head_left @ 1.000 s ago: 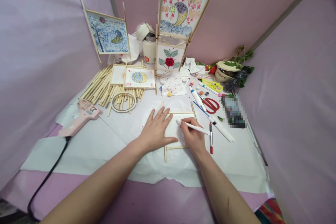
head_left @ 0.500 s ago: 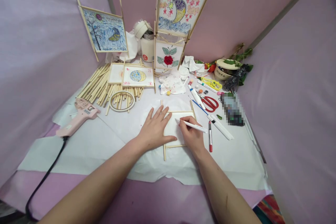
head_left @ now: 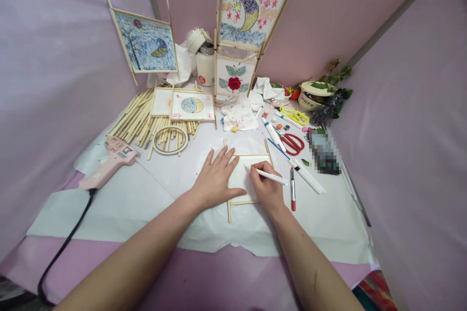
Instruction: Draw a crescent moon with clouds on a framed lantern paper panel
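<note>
Right around a slim white pen (head_left: pixel 270 175), the fingers of our right hand (head_left: pixel 269 189) are pinched, its tip over the white panel framed with pale wooden sticks (head_left: pixel 237 182); we cannot tell whether it touches. The fingers of our left hand (head_left: pixel 213 181) are spread across the left side of that panel, thumb reaching onto the white surface. The panel lies flat near the middle of the near edge of the bench (head_left: pixel 310 233), which is covered in white sheeting over purple cloth.

Just right of our right hand we have a marker with a red end (head_left: pixel 293 194), and beyond it two white markers with dark bands (head_left: pixel 306 176). Farther out lie a thin blue brush (head_left: pixel 279 149) and red-handled scissors (head_left: pixel 295 145), with a blurred dark object (head_left: pixel 324 152) toward the right edge.

On our left, a pink glue gun (head_left: pixel 109 163) with a black cord lies near the left edge. A pale ring (head_left: pixel 155 147) rests on a pile of wooden sticks (head_left: pixel 132 119) toward the far left corner, a framed moon drawing (head_left: pixel 192 105) beside it. Along the far edge stand a cream bottle (head_left: pixel 205 67), a tall stick-framed structure with drawn panels (head_left: pixel 239 19) and, toward the far right corner, a cream bowl (head_left: pixel 308 102).
</note>
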